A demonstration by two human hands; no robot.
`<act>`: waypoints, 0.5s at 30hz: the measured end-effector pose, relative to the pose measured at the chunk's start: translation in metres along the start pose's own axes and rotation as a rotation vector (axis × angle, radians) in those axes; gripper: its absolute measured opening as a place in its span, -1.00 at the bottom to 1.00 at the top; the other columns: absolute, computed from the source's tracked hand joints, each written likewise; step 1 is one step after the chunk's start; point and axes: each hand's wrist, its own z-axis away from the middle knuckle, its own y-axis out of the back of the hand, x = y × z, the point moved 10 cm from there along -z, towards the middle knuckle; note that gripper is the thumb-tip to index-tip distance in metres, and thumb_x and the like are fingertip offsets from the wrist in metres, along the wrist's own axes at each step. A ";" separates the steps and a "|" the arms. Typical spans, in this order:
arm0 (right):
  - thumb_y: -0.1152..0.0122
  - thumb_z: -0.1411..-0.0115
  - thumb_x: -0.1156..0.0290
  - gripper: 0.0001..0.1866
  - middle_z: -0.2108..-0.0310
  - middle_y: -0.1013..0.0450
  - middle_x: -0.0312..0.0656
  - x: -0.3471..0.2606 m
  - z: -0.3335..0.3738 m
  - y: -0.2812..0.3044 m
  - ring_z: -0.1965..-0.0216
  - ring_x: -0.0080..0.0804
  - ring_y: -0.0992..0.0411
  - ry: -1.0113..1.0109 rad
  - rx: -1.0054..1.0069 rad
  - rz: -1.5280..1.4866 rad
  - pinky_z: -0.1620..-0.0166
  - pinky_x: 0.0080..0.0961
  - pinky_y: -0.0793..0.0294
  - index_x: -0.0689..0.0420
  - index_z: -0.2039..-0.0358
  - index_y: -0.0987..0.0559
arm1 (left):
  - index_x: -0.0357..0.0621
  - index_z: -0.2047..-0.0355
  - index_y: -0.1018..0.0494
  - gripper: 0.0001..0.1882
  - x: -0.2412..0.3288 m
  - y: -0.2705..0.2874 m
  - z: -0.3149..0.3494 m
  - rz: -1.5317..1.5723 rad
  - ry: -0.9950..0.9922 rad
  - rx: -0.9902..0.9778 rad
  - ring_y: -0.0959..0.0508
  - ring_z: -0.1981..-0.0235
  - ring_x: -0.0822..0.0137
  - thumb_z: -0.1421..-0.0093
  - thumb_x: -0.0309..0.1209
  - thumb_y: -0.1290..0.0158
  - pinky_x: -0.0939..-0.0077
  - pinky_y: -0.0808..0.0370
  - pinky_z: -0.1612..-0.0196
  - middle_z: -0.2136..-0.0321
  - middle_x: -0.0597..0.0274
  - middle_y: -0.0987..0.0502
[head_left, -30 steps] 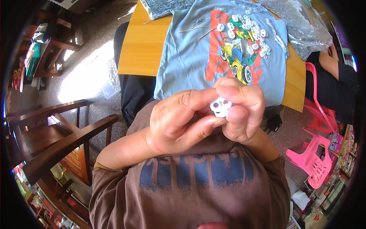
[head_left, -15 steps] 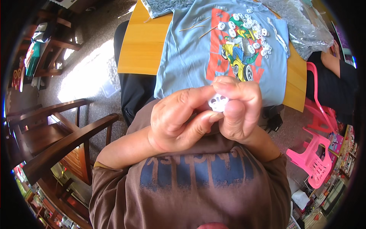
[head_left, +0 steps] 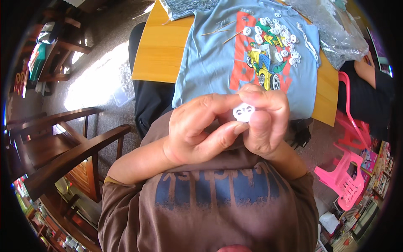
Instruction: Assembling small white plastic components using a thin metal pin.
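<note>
Close in front of my chest, both hands pinch one small white plastic piece (head_left: 244,112) with dark oval openings. My left hand (head_left: 197,130) has its thumb and forefinger on the left side of the piece. From the other side, the thumb and curled fingers of my right hand (head_left: 270,122) close in on it. Beyond them, a light blue T-shirt (head_left: 205,71) with a red, yellow and green print lies spread out. Several similar white pieces (head_left: 280,54) are scattered over the print. Left of them are thin wooden sticks (head_left: 215,32), and a white strip (head_left: 307,40) lies at the right.
Under the T-shirt is a yellow wooden table (head_left: 157,50). Clear plastic bags (head_left: 342,35) sit at its far right, and a bag of small greyish items (head_left: 191,7) at the back. A pink plastic chair (head_left: 342,178) stands right, near a person in dark clothes (head_left: 365,96); a wooden armchair (head_left: 77,153) stands left.
The white piece has tilted slightly, so its openings now face me more. Both hands keep their pinch, and the whole view has shifted a little.
</note>
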 end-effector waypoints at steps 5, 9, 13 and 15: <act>0.09 -0.22 0.30 -0.63 0.29 -0.31 -0.16 0.015 0.007 -0.002 0.38 -0.58 -0.28 -0.243 0.025 -0.036 0.31 -0.65 -0.31 0.34 0.09 -0.29 | -0.38 0.21 -0.37 -0.75 -0.011 0.011 -0.001 0.126 0.109 0.038 -0.45 0.61 0.57 -0.08 -0.55 -0.03 0.74 -0.38 0.57 0.43 0.17 -0.48; 0.03 -0.18 0.36 -0.57 0.47 -0.31 -0.21 0.031 0.002 -0.013 0.49 -0.62 -0.21 -0.396 -0.028 -0.018 0.41 -0.70 -0.22 0.33 0.00 -0.19 | -0.38 0.16 -0.33 -0.72 -0.023 0.058 0.005 0.096 0.280 0.180 -0.43 0.62 0.56 -0.12 -0.50 0.01 0.72 -0.38 0.55 0.47 0.20 -0.47; 0.03 -0.17 0.48 -0.66 0.49 -0.30 -0.28 0.038 -0.007 0.001 0.52 -0.71 -0.17 -0.414 0.022 0.060 0.47 -0.79 -0.16 0.31 0.06 -0.26 | -0.30 0.15 -0.35 -0.75 -0.046 0.150 0.017 0.270 0.252 0.553 -0.40 0.62 0.56 -0.15 -0.49 0.06 0.72 -0.38 0.57 0.47 0.24 -0.46; 0.04 -0.17 0.50 -0.69 0.50 -0.29 -0.31 0.046 -0.010 0.014 0.52 -0.72 -0.16 -0.459 0.063 0.093 0.46 -0.80 -0.16 0.31 0.07 -0.28 | -0.31 0.13 -0.34 -0.72 -0.069 0.201 0.037 0.198 0.226 0.712 -0.42 0.56 0.50 -0.15 -0.48 0.04 0.69 -0.39 0.54 0.47 0.18 -0.46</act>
